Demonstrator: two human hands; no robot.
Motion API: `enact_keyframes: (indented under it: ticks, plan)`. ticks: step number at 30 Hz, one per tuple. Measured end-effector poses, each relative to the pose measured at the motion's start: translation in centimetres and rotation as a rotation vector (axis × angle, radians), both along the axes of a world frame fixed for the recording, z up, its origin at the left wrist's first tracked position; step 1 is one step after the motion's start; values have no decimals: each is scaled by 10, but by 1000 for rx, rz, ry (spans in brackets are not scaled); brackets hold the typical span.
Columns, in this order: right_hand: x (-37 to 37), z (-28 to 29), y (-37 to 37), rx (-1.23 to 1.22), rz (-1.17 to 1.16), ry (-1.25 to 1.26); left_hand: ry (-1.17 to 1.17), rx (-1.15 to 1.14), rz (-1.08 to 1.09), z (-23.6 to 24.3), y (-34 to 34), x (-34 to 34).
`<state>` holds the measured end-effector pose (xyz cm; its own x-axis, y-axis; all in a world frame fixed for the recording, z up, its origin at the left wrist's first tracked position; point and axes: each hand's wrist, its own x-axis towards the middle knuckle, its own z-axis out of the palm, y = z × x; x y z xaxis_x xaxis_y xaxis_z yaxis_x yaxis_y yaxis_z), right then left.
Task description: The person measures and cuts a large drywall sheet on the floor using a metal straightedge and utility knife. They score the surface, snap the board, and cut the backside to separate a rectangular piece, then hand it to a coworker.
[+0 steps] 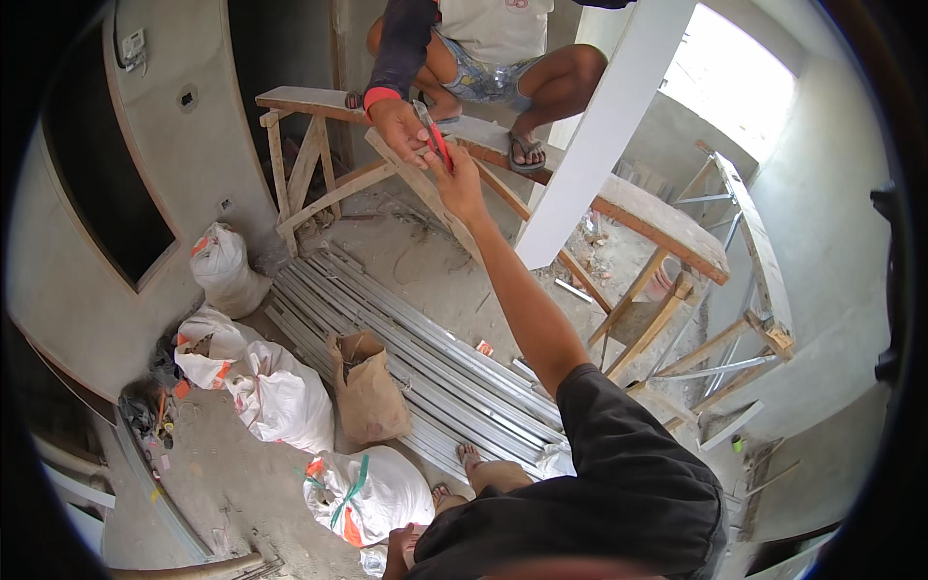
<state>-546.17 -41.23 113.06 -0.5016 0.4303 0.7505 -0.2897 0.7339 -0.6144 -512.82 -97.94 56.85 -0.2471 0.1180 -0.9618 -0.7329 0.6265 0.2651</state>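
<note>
My right arm reaches far forward, and my right hand (458, 184) is closed on a slim red-handled tool (437, 143) with a grey end; its exact kind is hard to make out. A co-worker's hand (398, 128), with a red cuff and dark sleeve, is right beside the tool, its fingers touching or nearly touching it. Down by my leg at the lower edge is my left hand (398, 551), mostly hidden, so its fingers do not show clearly.
The co-worker squats on a wooden trestle bench (667, 227) beside a slanting white panel (609, 135). Long metal profiles (454, 367) lie across the floor around my feet. A brown paper bag (370, 391) and several white sacks (285, 401) stand to the left. Another trestle (759, 256) is at right.
</note>
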Motion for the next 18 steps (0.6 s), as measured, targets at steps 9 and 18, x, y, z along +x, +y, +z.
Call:
enact_keyframes:
  ticks: [9,18]
  plan:
    - [-39,14,23,-82,-2,137,121,93,62,-3,15,-39]
    - [17,30,11,-155,-169,35,117,170,-237,3,63,-88]
